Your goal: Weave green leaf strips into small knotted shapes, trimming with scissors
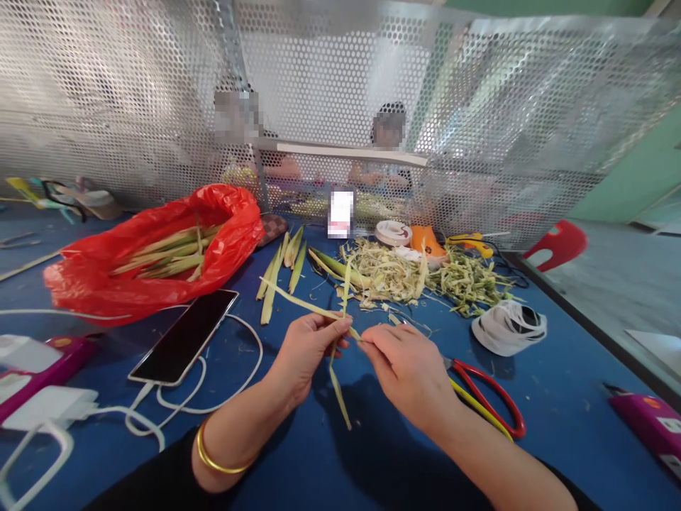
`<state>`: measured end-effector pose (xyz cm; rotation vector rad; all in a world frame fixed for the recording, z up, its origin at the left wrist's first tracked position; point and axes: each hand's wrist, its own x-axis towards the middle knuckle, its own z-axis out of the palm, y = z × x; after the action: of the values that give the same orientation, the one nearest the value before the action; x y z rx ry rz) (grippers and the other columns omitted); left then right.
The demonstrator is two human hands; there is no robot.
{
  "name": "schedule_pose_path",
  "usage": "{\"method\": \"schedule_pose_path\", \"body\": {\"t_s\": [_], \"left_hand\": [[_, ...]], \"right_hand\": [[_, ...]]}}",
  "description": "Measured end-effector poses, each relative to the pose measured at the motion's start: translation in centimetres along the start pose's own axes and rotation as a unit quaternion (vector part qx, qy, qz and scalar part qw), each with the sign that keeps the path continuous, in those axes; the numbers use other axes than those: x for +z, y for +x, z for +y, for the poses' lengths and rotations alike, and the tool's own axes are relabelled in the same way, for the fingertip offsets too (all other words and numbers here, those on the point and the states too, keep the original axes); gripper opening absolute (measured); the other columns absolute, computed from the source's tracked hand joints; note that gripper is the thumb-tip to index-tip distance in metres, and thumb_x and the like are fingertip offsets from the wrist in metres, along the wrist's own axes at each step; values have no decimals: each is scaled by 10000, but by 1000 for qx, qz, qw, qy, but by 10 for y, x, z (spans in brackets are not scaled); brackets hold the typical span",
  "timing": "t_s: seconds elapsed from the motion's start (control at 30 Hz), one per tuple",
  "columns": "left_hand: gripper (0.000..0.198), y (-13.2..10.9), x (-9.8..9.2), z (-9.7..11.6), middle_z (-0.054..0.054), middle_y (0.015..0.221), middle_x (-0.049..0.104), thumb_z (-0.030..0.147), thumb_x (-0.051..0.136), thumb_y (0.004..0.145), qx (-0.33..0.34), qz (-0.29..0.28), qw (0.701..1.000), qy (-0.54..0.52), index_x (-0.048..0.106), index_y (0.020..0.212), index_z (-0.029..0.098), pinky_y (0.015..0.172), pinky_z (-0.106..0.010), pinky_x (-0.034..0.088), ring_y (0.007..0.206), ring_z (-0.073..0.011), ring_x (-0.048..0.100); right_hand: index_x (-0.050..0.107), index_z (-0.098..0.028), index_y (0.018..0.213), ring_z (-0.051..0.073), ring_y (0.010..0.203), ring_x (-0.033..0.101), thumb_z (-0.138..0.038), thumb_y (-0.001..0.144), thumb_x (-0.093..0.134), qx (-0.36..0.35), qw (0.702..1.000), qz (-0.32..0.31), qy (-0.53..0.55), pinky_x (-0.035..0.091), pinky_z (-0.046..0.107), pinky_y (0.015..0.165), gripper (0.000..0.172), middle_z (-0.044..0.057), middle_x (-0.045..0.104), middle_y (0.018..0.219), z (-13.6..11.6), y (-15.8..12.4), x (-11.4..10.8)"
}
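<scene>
A perforated metal screen [340, 85] stood across the far side of a blue table [287, 461]. A red plastic bag [96, 291] lay open at the left, with long green leaves inside. Beyond the right hand [404, 369] spread a heap of shredded leaf scraps [391, 273]. A dark-screened phone [186, 337] lay near the bag, a white cable plugged into it. The left hand [311, 351], a gold bangle above its wrist, had thumb and fingers clamped on the leaf strips [338, 394]; the right hand's fingertips were pinched together on one strip's end. A white roll [505, 333] rested farther right. The thin, pale green strips crossed between the hands, above the table, one tail hanging down.
</scene>
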<state>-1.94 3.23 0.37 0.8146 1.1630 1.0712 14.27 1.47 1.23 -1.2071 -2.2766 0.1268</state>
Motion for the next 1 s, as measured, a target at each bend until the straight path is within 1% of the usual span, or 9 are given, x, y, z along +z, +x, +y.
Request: {"method": "schedule_pose_path", "body": {"t_s": [0.4,0.53,0.6,0.67,0.73,0.77,0.87,0.93,1.0], "left_hand": [[242,-1,3,0,-15,624,664,257,752,628,35,23,999,16,685,819,124,478,-198,411,490,-82,515],[247,-3,1,6,-5,619,633,264,754,637,-16,-42,999,-7,702,834,124,491,-180,410,527,-78,522],[231,-5,0,9,-6,619,619,262,734,662,-43,-96,994,-5,715,843,120,495,-168,405,528,-68,513],[220,-8,0,11,-16,633,626,264,708,686,-59,-140,988,13,721,852,121,494,-171,405,528,-70,513],[203,-10,2,10,-31,640,640,287,682,700,-69,-171,982,35,721,812,123,486,-185,409,530,-85,523],[190,-11,3,9,-38,640,646,294,671,699,-72,-182,980,47,718,768,123,477,-191,409,531,-94,527],[165,-14,9,3,-45,594,641,263,632,681,-74,-201,972,95,685,612,122,446,-200,391,507,-105,518],[164,-15,12,-1,-43,564,631,236,614,667,-74,-206,967,130,672,565,122,431,-199,377,498,-108,511],[179,-16,14,-3,-42,548,623,248,616,667,-74,-205,963,157,671,552,122,426,-196,367,498,-108,505]], "right_hand": [[542,-207,672,122,555,485,-187,872,496,24,997,-74,25,330,253,610,205,-36,569,590,7,4,-20],[591,-211,688,120,554,505,-286,871,511,94,981,-100,139,349,229,526,213,-36,573,592,15,8,-23],[613,-202,719,122,568,522,-334,879,501,142,972,-45,183,381,227,529,236,-25,578,612,19,9,-23],[637,-191,770,134,629,547,-321,877,512,155,971,56,173,420,246,600,210,-2,597,676,21,10,-23],[669,-197,831,162,739,570,-299,849,566,118,978,119,124,427,295,716,147,28,622,781,18,10,-21],[684,-209,848,177,789,572,-295,828,599,92,984,120,100,414,325,768,122,35,629,820,16,11,-19],[701,-237,765,181,808,579,-277,782,660,59,993,25,102,390,352,810,59,10,641,789,8,14,-14],[676,-220,706,148,726,586,-237,768,662,102,978,-46,174,422,300,727,66,-12,640,739,4,16,-10],[644,-197,681,122,639,575,-198,750,652,154,954,-81,245,429,248,617,70,-23,631,699,2,18,-6]]}}
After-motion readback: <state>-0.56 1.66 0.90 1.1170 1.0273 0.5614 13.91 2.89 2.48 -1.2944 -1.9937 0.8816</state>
